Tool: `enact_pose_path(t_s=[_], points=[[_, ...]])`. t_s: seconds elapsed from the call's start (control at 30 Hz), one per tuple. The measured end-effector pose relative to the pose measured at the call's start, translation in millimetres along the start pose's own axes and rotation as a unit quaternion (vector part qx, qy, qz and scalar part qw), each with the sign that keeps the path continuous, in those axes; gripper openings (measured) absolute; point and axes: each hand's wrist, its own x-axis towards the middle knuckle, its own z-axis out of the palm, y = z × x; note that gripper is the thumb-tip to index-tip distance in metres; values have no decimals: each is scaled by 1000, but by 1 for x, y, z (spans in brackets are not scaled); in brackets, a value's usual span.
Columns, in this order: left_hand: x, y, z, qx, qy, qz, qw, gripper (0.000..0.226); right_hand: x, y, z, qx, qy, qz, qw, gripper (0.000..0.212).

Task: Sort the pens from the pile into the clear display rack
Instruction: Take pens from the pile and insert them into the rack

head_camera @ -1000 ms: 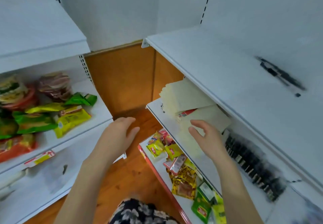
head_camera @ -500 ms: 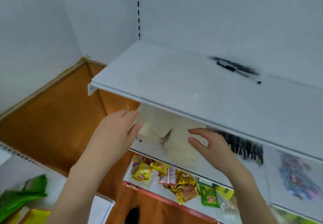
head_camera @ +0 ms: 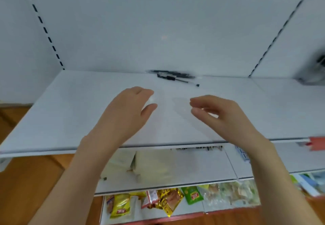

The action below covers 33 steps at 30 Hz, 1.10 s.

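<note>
Once lifted from the paper stacks on the lower shelf, now hang over the top shelf, left hand flat with fingers straight and together, right hand loosely curled with thumb and fingers apart, both holding nothing. Brings the pens into plain view, a small dark pile lying just beyond the fingertips, slightly toward the right hand, untouched. Puts the first pickup within a forward reach, likely; leaves the rack unfound, perhaps that blurred dark shape far beyond the right hand, too smeared to tell.
</note>
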Motion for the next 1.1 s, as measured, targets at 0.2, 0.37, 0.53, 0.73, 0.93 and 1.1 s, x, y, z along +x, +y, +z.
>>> enact_pose_path(t_s=[0.2,0.37,0.53,0.73,0.93,1.1], points=[[77,-7,27,17,-83,-10,996,46,86,44,-28,-88,-24,-9,996,21],[135,-26,59,28,-149,-7,988,44,141,81,-26,-201,-84,-15,976,28],[175,-35,84,37,-180,2,983,46,174,99,-17,-256,-146,23,955,42],[191,-37,96,72,-180,45,980,89,189,118,-12,-270,-164,57,947,48],[194,-45,101,78,-183,56,978,72,191,119,-9,-241,-161,37,956,29],[191,-46,102,78,-151,67,983,64,183,118,-8,-209,-146,30,966,24]])
